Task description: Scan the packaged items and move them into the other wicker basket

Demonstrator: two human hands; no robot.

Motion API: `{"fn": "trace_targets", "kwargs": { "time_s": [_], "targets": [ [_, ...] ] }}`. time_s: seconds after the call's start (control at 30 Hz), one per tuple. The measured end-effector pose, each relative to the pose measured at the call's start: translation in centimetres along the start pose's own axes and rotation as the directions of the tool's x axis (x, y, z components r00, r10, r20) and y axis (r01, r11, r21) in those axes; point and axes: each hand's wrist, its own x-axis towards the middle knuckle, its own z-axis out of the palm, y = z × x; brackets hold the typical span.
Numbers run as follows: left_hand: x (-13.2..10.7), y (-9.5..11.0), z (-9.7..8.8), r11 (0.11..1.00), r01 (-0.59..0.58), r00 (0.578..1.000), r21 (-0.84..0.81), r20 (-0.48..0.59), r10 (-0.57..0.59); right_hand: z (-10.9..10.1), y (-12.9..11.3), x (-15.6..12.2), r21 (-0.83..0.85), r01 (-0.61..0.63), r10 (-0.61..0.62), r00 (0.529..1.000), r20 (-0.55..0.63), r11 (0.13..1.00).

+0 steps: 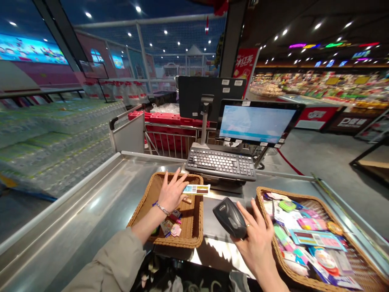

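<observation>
My left hand is over the left wicker basket, gripping a slim packet with a barcode that sticks out past the basket's right side. Below the hand, a few small packaged items lie in that basket, among them a pink piece. My right hand is around a black barcode scanner, whose head points up and left toward the packet. Part of the scanner's grip is hidden by the fingers. Just right of this hand stands a second wicker basket holding several colourful packaged goods.
Both baskets sit on a metal counter with raised edges. Behind them are a keyboard and a lit screen, with a second monitor seen from behind. Stacked bottle packs stand left of the counter.
</observation>
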Motion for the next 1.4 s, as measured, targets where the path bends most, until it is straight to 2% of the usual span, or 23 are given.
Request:
{"fn": "trace_targets", "kwargs": {
  "time_s": [0.2,0.4,0.57,0.97,1.4],
  "targets": [
    [1.8,1.6,-0.3,0.998,-0.061,0.997,-0.013,-0.043,0.061,-1.1,0.5,-0.2,-0.048,-0.003,0.002,1.0,-0.02,0.999],
    [3.3,3.2,0.0,0.993,-0.12,0.99,-0.012,-0.074,0.119,-1.4,2.0,-1.2,-0.087,-0.046,0.043,0.998,-0.037,0.995],
    [4.3,4.3,0.5,0.985,-0.169,0.982,-0.027,-0.09,0.166,-1.6,2.8,-2.0,-0.143,-0.016,0.009,0.999,-0.051,0.99],
    [5.4,5.9,0.4,0.972,-0.228,0.969,-0.051,-0.108,0.222,-2.8,3.1,-2.7,-0.164,-0.047,0.041,0.998,-0.036,0.985],
    [5.6,6.5,0.2,0.969,-0.241,0.965,-0.048,-0.113,0.235,-3.8,1.6,-2.3,-0.081,-0.147,0.14,0.986,-0.09,0.986]
  ]
}}
